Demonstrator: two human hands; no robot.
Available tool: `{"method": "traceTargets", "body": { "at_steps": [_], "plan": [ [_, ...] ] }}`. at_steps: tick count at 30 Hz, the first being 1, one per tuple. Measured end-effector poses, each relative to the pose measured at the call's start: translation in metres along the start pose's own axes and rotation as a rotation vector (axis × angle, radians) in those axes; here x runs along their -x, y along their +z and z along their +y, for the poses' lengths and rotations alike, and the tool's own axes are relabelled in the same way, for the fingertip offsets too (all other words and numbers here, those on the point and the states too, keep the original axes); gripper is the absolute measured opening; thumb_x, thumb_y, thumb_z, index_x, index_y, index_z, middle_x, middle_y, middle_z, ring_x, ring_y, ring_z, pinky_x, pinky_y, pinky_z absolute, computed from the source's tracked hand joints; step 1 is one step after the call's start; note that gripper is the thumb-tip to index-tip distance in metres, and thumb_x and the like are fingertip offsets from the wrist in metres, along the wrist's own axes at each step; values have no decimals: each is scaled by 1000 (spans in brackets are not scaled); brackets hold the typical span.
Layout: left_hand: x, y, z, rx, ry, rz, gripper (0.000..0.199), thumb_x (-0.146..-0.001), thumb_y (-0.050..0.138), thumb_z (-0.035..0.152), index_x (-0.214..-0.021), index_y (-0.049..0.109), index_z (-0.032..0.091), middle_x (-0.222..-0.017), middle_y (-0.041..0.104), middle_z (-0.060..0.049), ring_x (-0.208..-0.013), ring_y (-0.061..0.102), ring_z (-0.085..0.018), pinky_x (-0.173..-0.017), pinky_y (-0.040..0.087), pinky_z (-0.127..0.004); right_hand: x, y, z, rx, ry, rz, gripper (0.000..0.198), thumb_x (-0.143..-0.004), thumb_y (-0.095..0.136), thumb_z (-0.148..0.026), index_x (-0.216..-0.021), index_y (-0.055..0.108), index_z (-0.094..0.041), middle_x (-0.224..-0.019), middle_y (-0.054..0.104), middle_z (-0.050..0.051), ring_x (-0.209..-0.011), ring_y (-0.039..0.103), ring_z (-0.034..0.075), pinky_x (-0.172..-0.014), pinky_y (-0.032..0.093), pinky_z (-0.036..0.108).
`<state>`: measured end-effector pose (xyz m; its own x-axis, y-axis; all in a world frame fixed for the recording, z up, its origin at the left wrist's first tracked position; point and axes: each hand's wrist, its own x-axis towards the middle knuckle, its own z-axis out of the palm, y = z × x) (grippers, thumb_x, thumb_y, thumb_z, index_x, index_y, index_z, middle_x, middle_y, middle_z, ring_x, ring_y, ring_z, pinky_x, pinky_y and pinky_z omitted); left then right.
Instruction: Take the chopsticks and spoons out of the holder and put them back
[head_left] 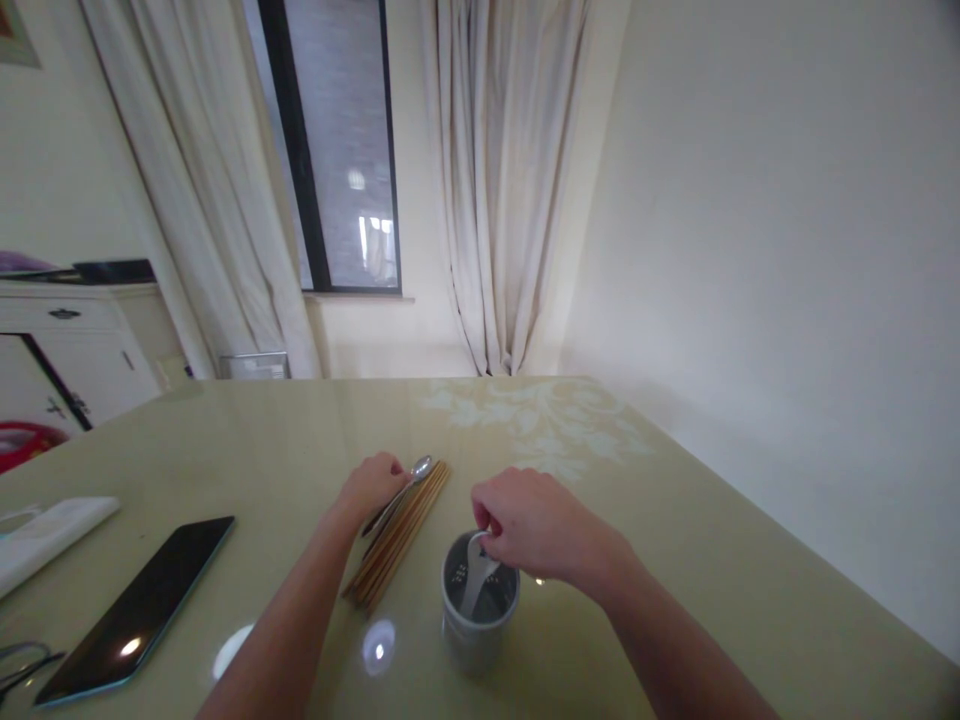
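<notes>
My left hand [373, 482] has its fingers closed at the neck of a metal spoon [422, 467], which lies along the left side of a bundle of wooden chopsticks [397, 545]. The spoon's bowl points away from me, and part of its handle is hidden by the hand. Over on the right, my right hand [529, 520] pinches the rounded top of a pale, flat-handled utensil [476, 580]. Its lower part stands inside a grey cylindrical holder [480, 635] with small holes. The utensil's exact kind is unclear.
A black tablet or large phone [139, 610] lies at the left on the glossy table [600, 640], near a white flat object [56, 535]. Dark cables [26, 665] are at the lower left edge. A wall [787, 300] borders the table's right side.
</notes>
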<state>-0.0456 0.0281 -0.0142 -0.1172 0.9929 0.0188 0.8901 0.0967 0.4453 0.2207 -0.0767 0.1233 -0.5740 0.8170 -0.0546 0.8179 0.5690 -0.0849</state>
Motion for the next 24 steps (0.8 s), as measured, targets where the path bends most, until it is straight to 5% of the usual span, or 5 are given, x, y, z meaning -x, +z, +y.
{"method": "traceTargets", "body": {
  "at_steps": [7,11,15,20,24],
  "plan": [
    [11,-46,43,174,151,151,33,-100,51,34,-109,78,17,-110,82,-10,-97,75,-22,-89,54,-30,34,-27,9,-82,41,173,14,-85,70,-17,-82,82,-23,-80,80,3,-74,69,19,-64,37,28],
    [53,-85,95,616,508,246,43,-103,49,50,-111,75,16,-99,80,-8,-90,72,-21,-81,56,-30,57,-47,18,-245,-18,552,16,-91,68,-19,-90,82,-26,-80,78,0,-70,69,17,-66,46,28],
    [103,-102,142,731,736,27,37,-104,54,50,-111,75,21,-99,79,-5,-92,71,-19,-81,55,-29,53,-51,17,-377,-35,949,14,-95,68,-23,-95,81,-23,-85,80,2,-70,72,17,-69,55,28],
    [91,-91,137,752,711,87,23,-99,63,42,-106,70,21,-86,72,0,-79,65,-15,-70,49,-24,35,-27,20,-738,-33,994,39,-92,78,-37,-128,74,-24,-112,81,7,-72,77,17,-70,63,29],
    [36,-64,88,454,363,121,22,-99,57,37,-104,70,19,-97,75,-2,-72,62,-14,-67,47,-24,21,39,41,-884,120,899,53,-89,79,-49,-132,69,-21,-121,78,13,-66,75,17,-61,60,29]
  ]
}}
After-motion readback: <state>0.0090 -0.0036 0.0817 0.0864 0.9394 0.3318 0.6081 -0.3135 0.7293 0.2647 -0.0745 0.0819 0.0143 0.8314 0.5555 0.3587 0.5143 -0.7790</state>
